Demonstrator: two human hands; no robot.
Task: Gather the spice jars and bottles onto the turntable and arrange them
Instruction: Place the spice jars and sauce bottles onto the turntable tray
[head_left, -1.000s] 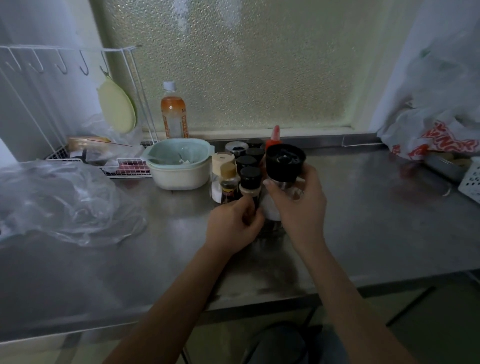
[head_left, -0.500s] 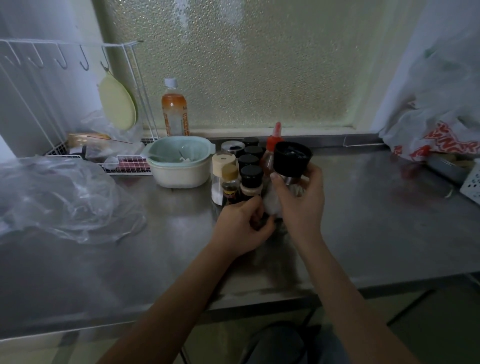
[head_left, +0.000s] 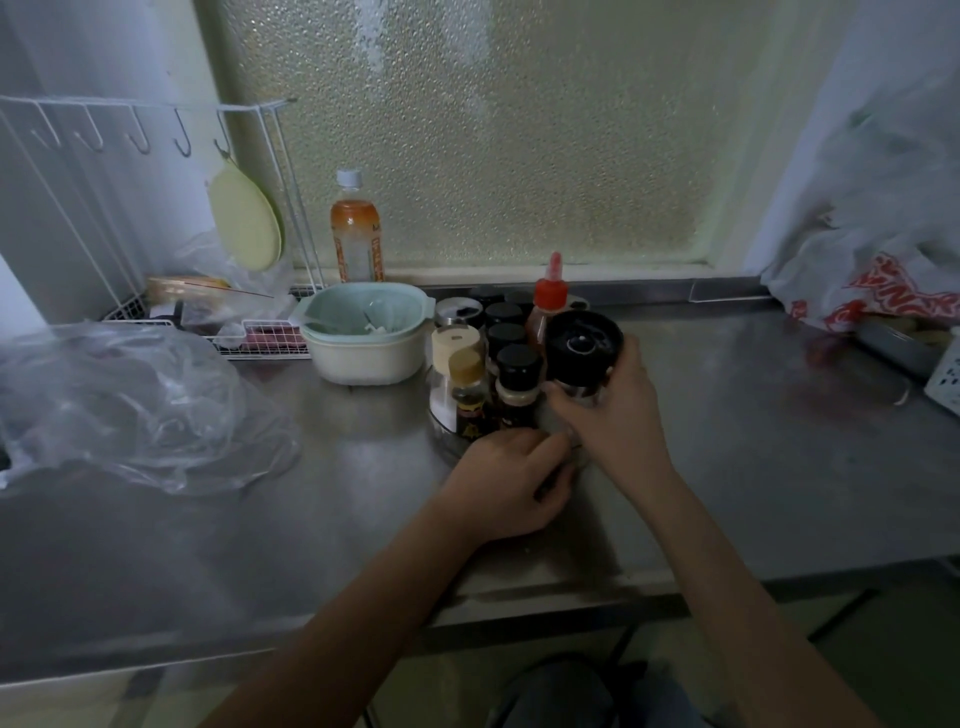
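Right hand: your right hand (head_left: 610, 415) is clamped round the glass body of the grinder (head_left: 583, 347), fingers wrapped under its black cap; the grinder looks upright at the right side of the cluster.
Left hand: your left hand (head_left: 511, 480) is curled at the near edge of the turntable (head_left: 441, 434); fingers are bent in, but you cannot tell whether they pinch the rim or merely rest on it.
Turntable: it sits on the table (head_left: 753, 441), just right of the bowl (head_left: 366, 332), and is mostly hidden by jars and your hands.
Already on it: a cream-capped jar (head_left: 453, 358), a cork-topped bottle (head_left: 467, 389), a black-capped jar (head_left: 517, 384) in front, more black caps behind, and the red-nozzle bottle (head_left: 548, 306) at the back.
Step in hand: most likely seating the grinder in the gap at the right front.
How to do it well: steady the rim with your left hand so the disc cannot spin, lower the grinder straight down, and keep its base fully inside the edge.
Watch: the grinder is tall and top-heavy next to the black-capped jar; a sideways nudge could tip neighbours.
Still out: the orange bottle (head_left: 356, 234) stands by the window, well apart; whether it belongs with the set is unclear.
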